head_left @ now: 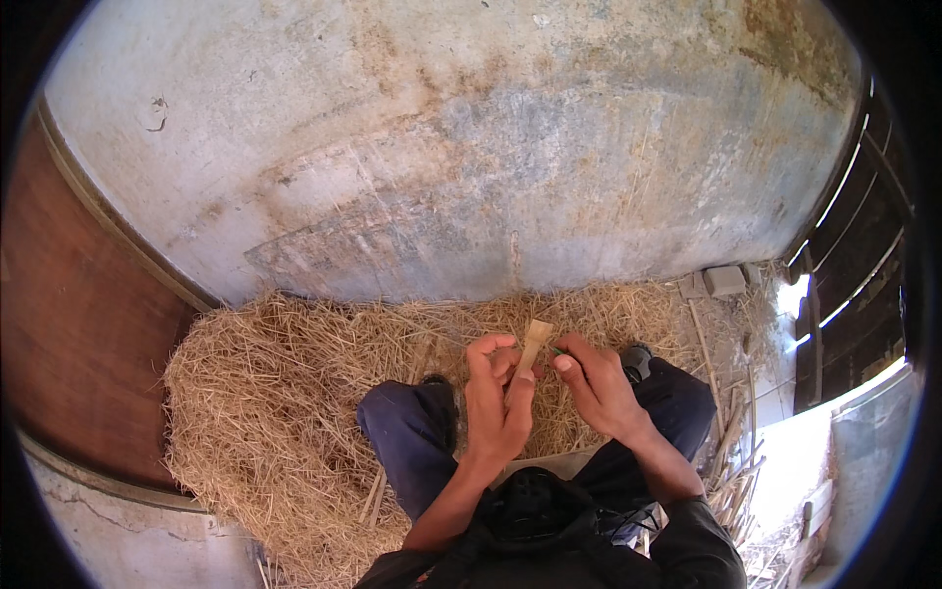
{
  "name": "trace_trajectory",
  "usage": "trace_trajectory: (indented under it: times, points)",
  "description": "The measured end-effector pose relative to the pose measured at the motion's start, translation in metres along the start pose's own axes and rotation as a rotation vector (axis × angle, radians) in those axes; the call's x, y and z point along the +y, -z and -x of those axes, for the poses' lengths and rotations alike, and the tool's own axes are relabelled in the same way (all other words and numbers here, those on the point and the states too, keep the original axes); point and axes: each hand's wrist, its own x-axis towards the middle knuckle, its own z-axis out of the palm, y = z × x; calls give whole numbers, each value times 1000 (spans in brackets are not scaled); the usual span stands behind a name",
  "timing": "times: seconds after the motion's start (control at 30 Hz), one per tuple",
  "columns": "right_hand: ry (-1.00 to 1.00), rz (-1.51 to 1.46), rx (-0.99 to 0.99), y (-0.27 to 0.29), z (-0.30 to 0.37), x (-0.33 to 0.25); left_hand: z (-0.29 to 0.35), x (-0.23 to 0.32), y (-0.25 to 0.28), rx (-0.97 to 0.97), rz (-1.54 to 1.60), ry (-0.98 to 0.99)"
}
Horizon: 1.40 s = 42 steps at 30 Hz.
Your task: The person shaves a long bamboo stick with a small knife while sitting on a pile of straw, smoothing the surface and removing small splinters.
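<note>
My left hand (497, 407) is closed around a short, flat piece of pale wood (536, 336). The wood widens toward its upper end, which sticks out beyond my thumb. Close by on the right, my right hand (601, 393) is closed in a pinch, and a small bit of green (557, 350) shows at its fingertips. Most of that green thing is hidden by the fingers, so its kind cannot be made out. Both hands are held over the straw, between my spread knees.
Dry straw (285, 393) covers the floor around my legs. Ahead rises a stained plaster wall (471, 177). A brown wooden door (88, 334) stands at the left. Grey blocks (725, 282), thin sticks (699, 339) and a dark slatted panel (854, 285) are on the right.
</note>
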Motion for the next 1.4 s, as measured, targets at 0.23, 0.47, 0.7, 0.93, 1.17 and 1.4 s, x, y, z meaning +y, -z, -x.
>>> trace_trajectory:
  times: [0.23,0.47,0.7,0.93,1.17,1.4]
  points:
    - [13,143,-54,14,-5,-4,5,7,5,-108,97,191]
    - [78,231,-89,18,-3,1,13,-1,12,-110,229,341]
    - [132,372,-43,16,0,-6,15,8,13,-52,135,322]
    - [172,513,-31,9,5,-5,18,13,13,5,-40,207]
    - [151,565,-39,6,4,-11,21,23,8,63,-176,89]
    - [128,225,-126,13,1,-1,18,19,21,54,-165,120]
